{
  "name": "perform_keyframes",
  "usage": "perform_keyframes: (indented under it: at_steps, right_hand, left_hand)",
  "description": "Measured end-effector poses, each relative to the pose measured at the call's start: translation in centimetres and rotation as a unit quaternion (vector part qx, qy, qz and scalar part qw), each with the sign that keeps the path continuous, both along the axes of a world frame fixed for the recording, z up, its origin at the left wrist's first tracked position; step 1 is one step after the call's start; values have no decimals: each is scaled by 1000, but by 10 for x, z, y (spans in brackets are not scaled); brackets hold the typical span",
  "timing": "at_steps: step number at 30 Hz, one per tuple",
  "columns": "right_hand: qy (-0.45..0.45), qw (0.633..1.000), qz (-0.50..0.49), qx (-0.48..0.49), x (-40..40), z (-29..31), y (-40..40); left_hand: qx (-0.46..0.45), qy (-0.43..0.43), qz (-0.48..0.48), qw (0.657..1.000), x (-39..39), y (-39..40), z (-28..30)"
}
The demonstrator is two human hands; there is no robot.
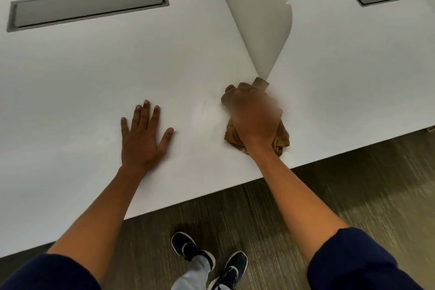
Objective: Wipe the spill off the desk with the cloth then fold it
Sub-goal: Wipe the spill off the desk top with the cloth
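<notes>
A crumpled brown cloth (281, 138) lies on the white desk (94, 92) near its front edge, just below the foot of a divider panel. My right hand (255, 116) presses down on top of the cloth and grips it; the hand is motion-blurred. Cloth edges stick out above and to the right of the hand. A faint wet smear (207, 110) shows on the desk just left of the cloth. My left hand (143, 134) rests flat on the desk with fingers spread, holding nothing, well left of the cloth.
A white divider panel (256, 19) stands upright between this desk and a neighbouring desk (353, 66) on the right. Each desk has a grey cable-tray lid (89, 4) at the back. Below the front edge are dark carpet and my shoes (188, 247).
</notes>
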State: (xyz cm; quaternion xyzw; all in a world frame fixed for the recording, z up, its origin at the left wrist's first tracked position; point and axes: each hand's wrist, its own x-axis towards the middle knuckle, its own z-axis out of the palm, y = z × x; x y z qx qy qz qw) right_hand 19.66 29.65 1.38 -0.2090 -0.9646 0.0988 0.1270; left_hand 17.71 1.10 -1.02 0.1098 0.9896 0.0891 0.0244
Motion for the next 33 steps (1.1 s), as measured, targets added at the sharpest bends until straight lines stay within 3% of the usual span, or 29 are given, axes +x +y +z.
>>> perform_keyframes:
  at_steps: [13, 19, 26, 33]
  right_hand:
    - [-3, 1000, -4, -9, -102, 0, -2]
    - [7, 999, 45, -16, -134, 4, -6]
    - [22, 983, 164, -74, -106, 10, -56]
    - [44, 970, 216, -106, -48, 9, -92]
  left_hand:
    - [7, -3, 10, 1000, 0, 2, 2]
    - [14, 2, 12, 1000, -1, 3, 2]
    - [11, 2, 8, 1000, 0, 1, 2]
    - [28, 1, 4, 1000, -2, 1, 5]
